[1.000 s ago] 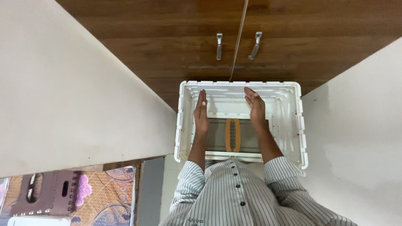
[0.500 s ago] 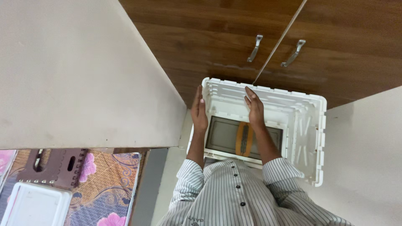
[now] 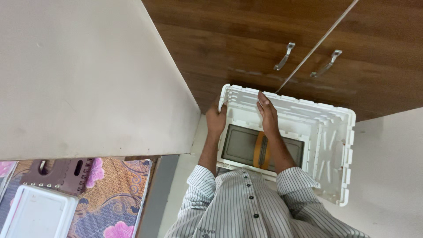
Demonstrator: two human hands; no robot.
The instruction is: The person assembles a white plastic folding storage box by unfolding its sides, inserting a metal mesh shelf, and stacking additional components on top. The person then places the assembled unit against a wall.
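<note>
From the head view, we hold a white plastic crate (image 3: 326, 145) close to our chest, just below the wooden cupboard doors (image 3: 264, 39). It tilts, so we think it could slip or bump the doors. Our left hand (image 3: 216, 120) wraps the left rim. Our right hand (image 3: 267, 115) lies flat and spread inside, touching the far wall.

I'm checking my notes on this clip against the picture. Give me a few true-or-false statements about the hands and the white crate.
1. The left hand grips the outer left wall of the white crate. True.
2. The right hand lies outside the crate. False: it rests inside, against the far wall.
3. An orange roll of tape lies in the crate. True.
4. The cabinet doors are white. False: dark wood with metal handles.
</note>
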